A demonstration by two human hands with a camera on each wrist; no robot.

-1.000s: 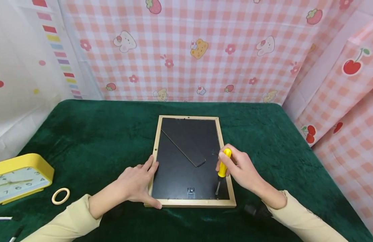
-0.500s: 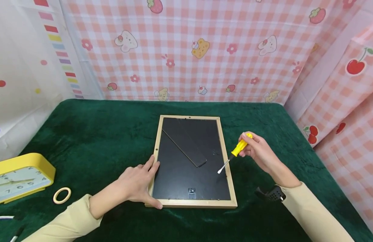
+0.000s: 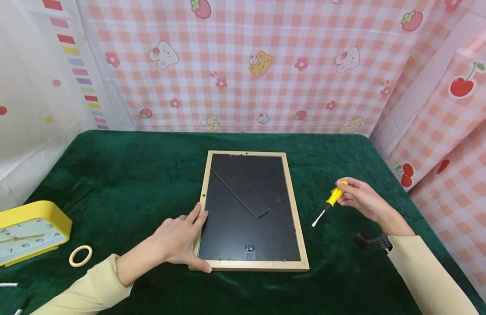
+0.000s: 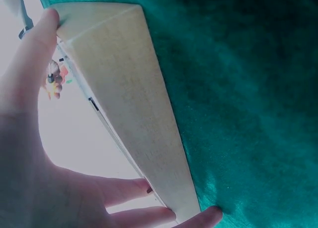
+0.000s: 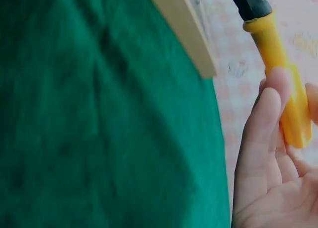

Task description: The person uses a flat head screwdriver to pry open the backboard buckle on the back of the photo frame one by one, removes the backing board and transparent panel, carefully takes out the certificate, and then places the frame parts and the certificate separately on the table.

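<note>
A wooden picture frame [image 3: 295,210] lies face down, its black backing board [image 3: 231,234] turned up. An easel leg [image 3: 246,192] lies aslant across the board, and a small metal hanger [image 3: 249,251] is near the bottom edge. My left hand [image 3: 180,238] rests spread at the frame's lower left corner, thumb on the bottom edge and fingers along the left side. To the right of the frame, my right hand [image 3: 362,199] pinches a yellow-handled screwdriver [image 3: 332,200] above the cloth. Its blade points down and left. The right wrist view shows fingertips around the yellow handle [image 5: 271,44].
On the left stand a yellow clock [image 3: 50,214] and a pale ring [image 3: 71,258]. Two thin white pieces with dark ends, one a white stick [image 3: 4,285], lie at the lower left. Green cloth [image 3: 140,175] covers the table; a checked curtain [image 3: 235,100] hangs behind.
The right hand has lifted the screwdriver from over the board's lower right and carried it rightward, past the frame's edge. The left hand and the frame have stayed in place.
</note>
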